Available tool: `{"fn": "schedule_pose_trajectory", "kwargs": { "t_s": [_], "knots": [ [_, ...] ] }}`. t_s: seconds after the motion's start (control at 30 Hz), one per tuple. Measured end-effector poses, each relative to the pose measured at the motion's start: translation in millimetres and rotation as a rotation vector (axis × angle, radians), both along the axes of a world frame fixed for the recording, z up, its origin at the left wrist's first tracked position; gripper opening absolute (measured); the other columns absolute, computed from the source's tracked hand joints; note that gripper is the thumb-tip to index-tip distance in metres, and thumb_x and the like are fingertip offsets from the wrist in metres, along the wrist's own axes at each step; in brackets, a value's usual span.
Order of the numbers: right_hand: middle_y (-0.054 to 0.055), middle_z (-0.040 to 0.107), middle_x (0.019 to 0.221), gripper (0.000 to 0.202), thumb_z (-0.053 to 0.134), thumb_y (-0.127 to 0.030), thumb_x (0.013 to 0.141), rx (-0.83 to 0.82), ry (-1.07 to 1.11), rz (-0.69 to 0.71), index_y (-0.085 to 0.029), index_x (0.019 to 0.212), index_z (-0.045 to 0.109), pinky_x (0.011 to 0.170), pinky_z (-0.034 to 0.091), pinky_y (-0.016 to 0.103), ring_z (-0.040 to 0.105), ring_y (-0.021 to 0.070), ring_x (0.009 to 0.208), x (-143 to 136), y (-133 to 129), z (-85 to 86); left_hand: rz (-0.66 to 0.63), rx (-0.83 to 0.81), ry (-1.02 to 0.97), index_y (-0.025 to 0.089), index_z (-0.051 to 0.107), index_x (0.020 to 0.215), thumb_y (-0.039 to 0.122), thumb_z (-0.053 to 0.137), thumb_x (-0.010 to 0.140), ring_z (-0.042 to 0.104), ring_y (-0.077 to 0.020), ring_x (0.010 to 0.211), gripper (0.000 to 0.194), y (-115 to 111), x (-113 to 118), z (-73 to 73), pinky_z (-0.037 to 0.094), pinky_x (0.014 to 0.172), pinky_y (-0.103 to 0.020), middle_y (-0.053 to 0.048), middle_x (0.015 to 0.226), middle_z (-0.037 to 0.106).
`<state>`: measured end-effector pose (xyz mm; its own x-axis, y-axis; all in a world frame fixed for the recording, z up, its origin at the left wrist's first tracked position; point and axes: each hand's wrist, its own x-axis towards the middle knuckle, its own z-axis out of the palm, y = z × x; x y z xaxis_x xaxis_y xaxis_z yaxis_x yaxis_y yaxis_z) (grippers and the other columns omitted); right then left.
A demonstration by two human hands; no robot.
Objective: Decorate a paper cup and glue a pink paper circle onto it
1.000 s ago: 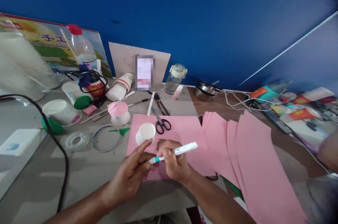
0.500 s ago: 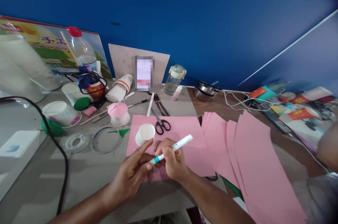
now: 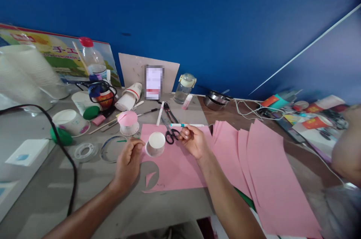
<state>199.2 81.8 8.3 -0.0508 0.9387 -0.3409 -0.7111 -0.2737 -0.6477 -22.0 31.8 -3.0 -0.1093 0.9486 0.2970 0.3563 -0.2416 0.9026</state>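
My left hand (image 3: 128, 162) is closed, its thumb and fingertips together at the left edge of the white paper cup's flared lower rim. That small paper cup (image 3: 156, 141) is over the pink paper (image 3: 183, 173), its round white top facing up. My right hand (image 3: 194, 141) has its fingers curled around a white marker pen (image 3: 187, 125) with a teal band, which lies level across the fingertips. Black-handled scissors (image 3: 170, 137) rest between the cup and my right hand. A rounded cut-out shows in the pink paper's left side.
Left are a pink-topped cup (image 3: 128, 122), a tape ring (image 3: 111, 149), a tape roll (image 3: 84, 151) and a black cable (image 3: 69, 162). A phone (image 3: 153, 83) and glass bottle (image 3: 184, 88) stand behind. More pink sheets (image 3: 265, 164) fan out right; another person's arm (image 3: 346, 145) is at the right edge.
My hands have moved apart. The left went to the cup's edge; the right carried the marker pen away and up, turning it level. The paper's cut-out is now uncovered.
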Motion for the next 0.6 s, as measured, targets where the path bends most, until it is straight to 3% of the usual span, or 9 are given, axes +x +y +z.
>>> {"fn": "schedule_pose_trajectory", "kwargs": {
  "t_s": [0.1,0.27,0.43,0.53,0.6],
  "knots": [
    [-0.010,0.041,0.044,0.040,0.077,-0.032,0.071,-0.004,-0.068,0.023,-0.019,0.057,0.042,0.050,0.039,0.021,0.032,0.0050,0.041,1.0,2.7,-2.4,0.022,-0.012,-0.002,0.020,0.057,0.095,0.030,0.053,0.084,0.058,-0.0203,0.083,0.016,4.0,-1.4,-8.2,0.049,0.078,-0.034,-0.005,0.088,0.059],
    [-0.012,0.032,0.035,0.047,0.076,-0.052,0.070,-0.029,-0.376,0.019,-0.020,0.057,0.043,0.044,0.035,0.021,0.025,0.0055,0.037,-1.8,5.0,0.3,-0.181,-0.078,0.073,0.017,0.047,0.126,0.026,0.062,0.076,0.055,-0.0276,0.117,0.053,7.0,2.6,-24.7,0.043,0.100,-0.046,-0.014,0.126,0.057],
    [-0.011,0.033,0.033,0.038,0.065,-0.045,0.083,-0.077,-0.592,0.105,-0.017,0.060,0.052,0.039,0.031,0.020,0.024,0.0048,0.032,-1.5,24.5,-0.8,-0.241,-0.118,0.178,0.015,0.046,0.131,0.026,0.065,0.072,0.053,-0.0331,0.122,0.062,11.4,9.6,-27.2,0.040,0.103,-0.053,-0.017,0.130,0.059],
    [-0.002,0.058,0.057,0.029,0.058,-0.037,0.092,-0.122,-0.770,0.199,-0.012,0.078,0.062,0.049,0.046,0.023,0.048,0.0080,0.045,-1.7,44.8,-1.4,-0.245,-0.073,0.243,0.016,0.051,0.126,0.025,0.066,0.071,0.057,-0.0334,0.117,0.057,12.7,11.2,-22.6,0.042,0.100,-0.051,-0.016,0.124,0.063],
    [0.006,0.066,0.098,0.026,0.057,-0.035,0.094,-0.117,-0.900,0.254,-0.012,0.107,0.062,0.070,0.056,0.033,0.065,0.0155,0.079,-5.7,57.8,-1.3,-0.221,-0.056,0.253,0.016,0.053,0.125,0.023,0.066,0.071,0.057,-0.0336,0.116,0.056,12.6,11.4,-20.6,0.043,0.099,-0.051,-0.016,0.123,0.065]
  ]
}}
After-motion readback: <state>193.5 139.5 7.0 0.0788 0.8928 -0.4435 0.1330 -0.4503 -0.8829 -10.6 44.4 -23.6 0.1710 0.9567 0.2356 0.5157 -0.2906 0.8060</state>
